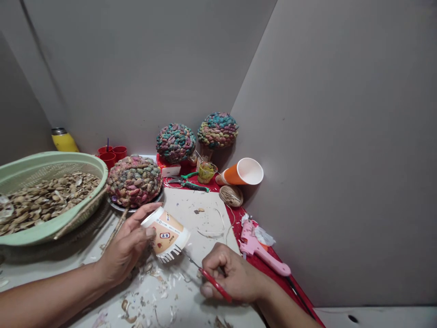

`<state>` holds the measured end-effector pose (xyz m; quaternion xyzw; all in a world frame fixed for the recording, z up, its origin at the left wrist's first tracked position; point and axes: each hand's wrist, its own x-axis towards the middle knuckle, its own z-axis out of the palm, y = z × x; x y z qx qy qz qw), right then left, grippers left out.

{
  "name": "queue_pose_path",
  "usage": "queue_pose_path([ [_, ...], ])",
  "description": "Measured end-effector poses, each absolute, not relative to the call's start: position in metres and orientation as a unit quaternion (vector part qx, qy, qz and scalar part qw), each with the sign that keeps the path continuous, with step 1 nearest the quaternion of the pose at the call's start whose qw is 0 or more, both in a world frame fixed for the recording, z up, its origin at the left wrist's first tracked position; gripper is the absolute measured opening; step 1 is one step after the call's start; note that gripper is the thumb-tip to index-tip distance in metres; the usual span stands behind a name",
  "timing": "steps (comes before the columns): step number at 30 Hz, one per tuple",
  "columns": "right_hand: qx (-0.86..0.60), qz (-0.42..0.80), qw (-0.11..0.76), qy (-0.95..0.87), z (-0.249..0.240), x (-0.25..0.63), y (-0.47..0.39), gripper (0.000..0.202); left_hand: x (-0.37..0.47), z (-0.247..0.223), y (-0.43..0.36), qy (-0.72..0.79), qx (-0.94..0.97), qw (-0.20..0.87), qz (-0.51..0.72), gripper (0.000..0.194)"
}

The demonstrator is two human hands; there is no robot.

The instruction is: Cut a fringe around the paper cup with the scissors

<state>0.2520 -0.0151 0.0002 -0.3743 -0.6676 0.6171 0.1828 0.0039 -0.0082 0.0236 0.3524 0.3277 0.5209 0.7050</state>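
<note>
My left hand grips a printed paper cup, tilted on its side above the table. Part of the cup's lower edge is cut into a fringe of narrow strips. Red-handled scissors are in my right hand, its fingers wrapped around the handles. Their blades point up and left, with the tips at the cup's edge by the cut strips. Whether the blades are apart or together I cannot tell. Scraps of white and brown lie on the table below the cup.
A green basket of shells or husks stands left, beside a braided ball in a dish. Two more braided balls sit at the back. Pliers, stacked paper cups, twine and a pink glue gun line the right side, along the grey wall.
</note>
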Motion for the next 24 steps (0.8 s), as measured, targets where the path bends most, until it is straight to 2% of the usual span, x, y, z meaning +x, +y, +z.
queue_pose_path([
  [8, -0.373, 0.622, 0.176, -0.666, -0.001, 0.254, -0.015, 0.049, 0.006, 0.026, -0.008, 0.342, 0.351, 0.701, 0.519, 0.046],
  [15, -0.358, 0.633, 0.166, -0.666, -0.002, 0.251, -0.012, 0.058, 0.009, 0.022, -0.009, 0.346, 0.359, 0.703, 0.508, 0.052],
  [24, -0.353, 0.629, 0.175, -0.670, -0.011, 0.254, -0.010, 0.060, 0.010, 0.024, -0.008, 0.357, 0.351, 0.689, 0.524, 0.049],
])
